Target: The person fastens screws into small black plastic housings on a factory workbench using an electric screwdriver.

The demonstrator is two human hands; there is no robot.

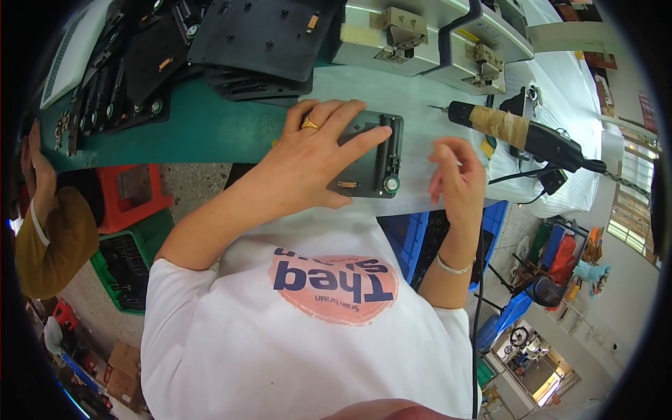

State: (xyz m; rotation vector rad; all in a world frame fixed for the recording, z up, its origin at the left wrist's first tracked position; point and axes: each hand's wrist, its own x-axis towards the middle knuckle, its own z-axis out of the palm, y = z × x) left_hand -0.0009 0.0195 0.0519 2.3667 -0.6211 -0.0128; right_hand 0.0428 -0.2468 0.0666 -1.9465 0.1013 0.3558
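Hands come first, nearest the body. The left hand (318,154) lies flat and spread over a dark plastic panel (371,157), pressing it down on the pale bench top (392,94) close to the front edge; it pins the panel rather than grasping it. The right hand (458,175) hovers just beside the panel's right end, fingers loosely curled, and whether it pinches some small part I cannot tell.

Sitting so near the edge, the panel could slide off toward the lap if the flat palm eases or pushes sideways. A tiny part in the right fingers, if there is one, could drop to the floor among the crates (133,231).

Beyond the right hand lies an electric screwdriver (521,133), its grip wrapped in brown tape, bit pointing left, cable trailing off the bench; that cable could snag a reaching wrist. Farther back stand a stack of similar black panels (259,42) and a grey clamping fixture (427,38), crowding the far side. Another person's sleeve (52,238) shows at the left.
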